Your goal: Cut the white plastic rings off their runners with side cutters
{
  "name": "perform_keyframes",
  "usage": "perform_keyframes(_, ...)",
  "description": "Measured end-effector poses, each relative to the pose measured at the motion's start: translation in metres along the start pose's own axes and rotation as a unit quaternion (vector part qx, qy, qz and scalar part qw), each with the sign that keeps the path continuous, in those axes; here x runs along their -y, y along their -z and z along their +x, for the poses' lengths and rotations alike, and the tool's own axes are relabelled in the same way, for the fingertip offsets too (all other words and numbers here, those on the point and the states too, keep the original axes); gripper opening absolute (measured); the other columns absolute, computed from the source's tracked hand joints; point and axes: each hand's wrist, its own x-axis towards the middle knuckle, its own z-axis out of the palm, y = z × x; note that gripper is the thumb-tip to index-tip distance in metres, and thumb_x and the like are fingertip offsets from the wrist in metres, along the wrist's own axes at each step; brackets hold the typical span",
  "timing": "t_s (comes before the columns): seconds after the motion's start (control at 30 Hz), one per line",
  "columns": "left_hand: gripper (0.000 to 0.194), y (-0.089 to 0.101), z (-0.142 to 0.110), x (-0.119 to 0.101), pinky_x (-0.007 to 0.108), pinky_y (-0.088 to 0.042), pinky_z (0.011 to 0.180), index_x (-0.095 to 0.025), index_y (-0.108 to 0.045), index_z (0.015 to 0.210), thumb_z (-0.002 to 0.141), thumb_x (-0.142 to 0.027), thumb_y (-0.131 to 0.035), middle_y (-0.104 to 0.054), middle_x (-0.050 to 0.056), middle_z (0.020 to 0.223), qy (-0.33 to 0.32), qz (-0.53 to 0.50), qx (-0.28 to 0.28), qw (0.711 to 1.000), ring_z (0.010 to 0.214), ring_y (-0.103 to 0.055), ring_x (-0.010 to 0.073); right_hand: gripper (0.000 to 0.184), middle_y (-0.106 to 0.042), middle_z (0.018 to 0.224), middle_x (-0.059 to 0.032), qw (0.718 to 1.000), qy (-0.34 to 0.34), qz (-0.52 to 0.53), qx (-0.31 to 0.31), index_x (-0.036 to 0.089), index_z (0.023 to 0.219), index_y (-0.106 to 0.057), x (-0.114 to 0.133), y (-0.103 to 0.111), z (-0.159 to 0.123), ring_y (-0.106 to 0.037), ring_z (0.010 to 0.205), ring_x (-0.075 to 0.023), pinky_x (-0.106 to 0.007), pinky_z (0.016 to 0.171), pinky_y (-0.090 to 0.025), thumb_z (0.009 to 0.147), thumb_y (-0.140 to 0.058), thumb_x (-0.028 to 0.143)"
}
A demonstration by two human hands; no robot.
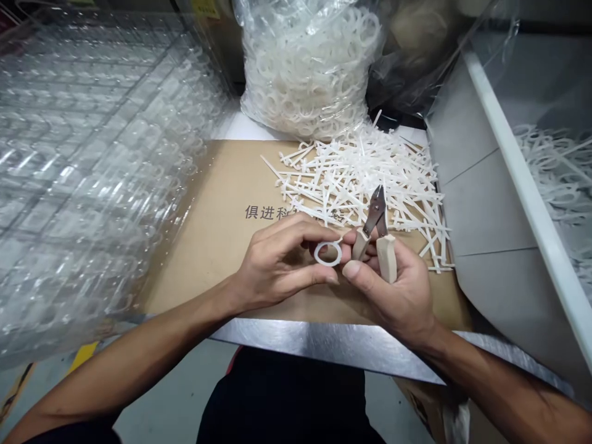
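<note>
A white plastic ring (316, 253) is pinched between the thumb and fingers of my left hand (272, 262), over the cardboard sheet. My right hand (400, 290) is closed around the pale handles of a pair of cutting pliers (387, 258). Their dark jaws point away from me, toward a heap of thin white plastic sticks (351, 179). The fingertips of my right hand come close to the ring's right side; whether they touch it is hard to tell.
Clear plastic trays (92, 154) are stacked at the left. A clear bag of white rings (309, 74) stands at the back. On the right, a grey bin (481, 154) holds more white plastic pieces (555, 166). Printed cardboard (217, 203) covers the metal-edged table (324, 339).
</note>
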Motion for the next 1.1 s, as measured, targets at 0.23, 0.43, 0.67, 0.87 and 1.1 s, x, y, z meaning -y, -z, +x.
perform_keyframes(0.23, 0.041, -0.0048, -0.0014, 0.0012, 0.025, -0.057, 0.076, -0.016, -0.073, 0.115, 0.081, -0.035, -0.088, -0.079, 0.008, 0.099, -0.005, 0.004, 0.01, 1.0, 0.086, -0.072, 0.0146, 0.028, -0.076, 0.083, -0.0027, 0.998, 0.026, -0.04, -0.03, 0.02, 0.101, -0.072, 0.0052, -0.0034, 0.0014, -0.072, 0.068, -0.0184, -0.03, 0.061, -0.062, 0.083, -0.086, 0.036)
perform_keyframes(0.43, 0.043, -0.0058, -0.0032, 0.0029, 0.025, -0.056, 0.076, -0.017, -0.073, 0.118, 0.081, -0.033, -0.089, -0.078, 0.007, 0.1, 0.006, -0.005, 0.01, 1.0, 0.086, -0.071, 0.0145, 0.028, -0.075, 0.083, -0.0023, 0.999, 0.02, -0.028, -0.032, 0.021, 0.099, -0.073, 0.0075, -0.0039, 0.001, -0.071, 0.07, -0.0189, -0.03, 0.061, -0.061, 0.08, -0.088, 0.034)
perform_keyframes(0.67, 0.039, -0.007, -0.006, 0.0029, 0.027, -0.058, 0.075, -0.018, -0.073, 0.115, 0.083, -0.034, -0.087, -0.078, 0.008, 0.1, 0.013, -0.004, 0.024, 1.0, 0.085, -0.071, 0.0163, 0.025, -0.074, 0.093, -0.0012, 0.996, -0.037, 0.07, -0.027, 0.021, 0.093, -0.075, 0.0009, -0.0006, 0.0006, -0.066, 0.074, -0.0144, -0.026, 0.065, -0.056, 0.075, -0.092, 0.019)
perform_keyframes(0.87, 0.048, -0.007, -0.0074, 0.0026, 0.027, -0.059, 0.073, -0.018, -0.07, 0.122, 0.08, -0.028, -0.09, -0.078, 0.011, 0.111, 0.063, -0.045, 0.019, 0.997, 0.087, -0.072, 0.0176, 0.026, -0.068, 0.084, 0.0007, 0.976, -0.079, 0.2, 0.021, 0.021, 0.11, -0.077, -0.001, 0.0008, 0.0046, -0.058, 0.066, -0.0102, -0.024, 0.061, -0.049, 0.085, -0.086, 0.02)
perform_keyframes(1.1, 0.035, -0.0074, -0.0065, -0.0001, 0.024, -0.056, 0.07, -0.016, -0.073, 0.11, 0.081, -0.026, -0.089, -0.078, 0.008, 0.098, 0.057, -0.035, 0.0, 0.998, 0.082, -0.071, 0.0148, 0.021, -0.069, 0.082, -0.0002, 0.967, -0.096, 0.234, 0.033, 0.02, 0.105, -0.078, 0.0037, 0.0, 0.0065, -0.058, 0.064, -0.0101, -0.024, 0.06, -0.048, 0.085, -0.086, 0.017)
